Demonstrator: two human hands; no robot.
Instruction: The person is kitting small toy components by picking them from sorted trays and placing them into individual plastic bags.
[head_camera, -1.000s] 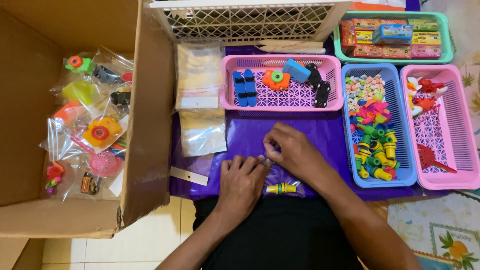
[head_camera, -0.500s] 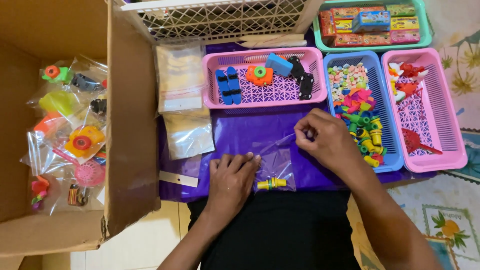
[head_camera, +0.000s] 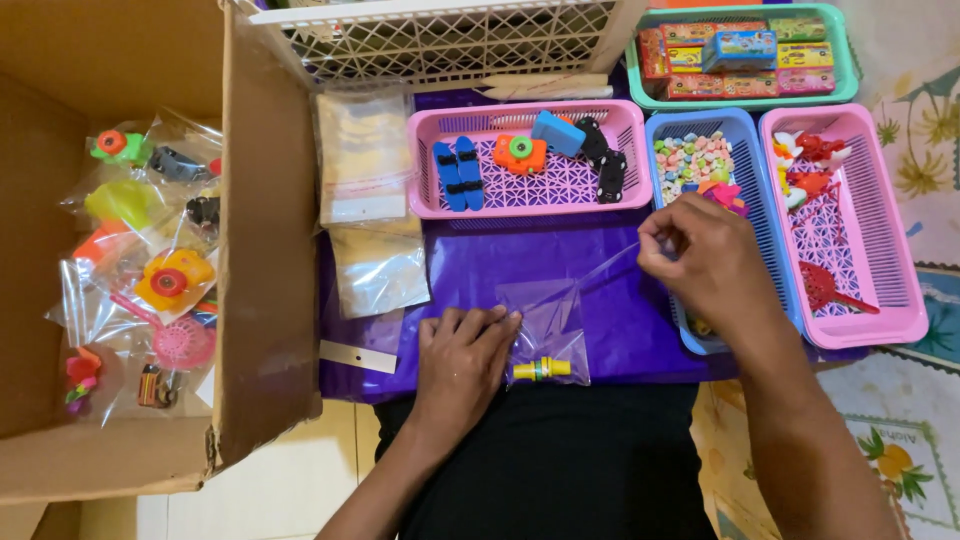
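The left hand (head_camera: 462, 352) lies flat, fingers together, pressing the near-left edge of a small clear bag (head_camera: 548, 330) onto the purple sheet (head_camera: 520, 260). A yellow toy (head_camera: 541, 369) sits in the bag's near end (it looks like a little whistle, hard to tell). The right hand (head_camera: 705, 262) has its grip pinched shut on a thin clear strip (head_camera: 610, 265) stretching from the bag toward the blue basket (head_camera: 760, 200). Farther off stands a pink basket (head_camera: 530, 160); a cardboard box (head_camera: 150, 250) sits left.

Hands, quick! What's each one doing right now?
Left hand: open, pressed flat on the clear plastic bag with the yellow toy inside.
Right hand: closed, pinching a thin clear strip off the bag.
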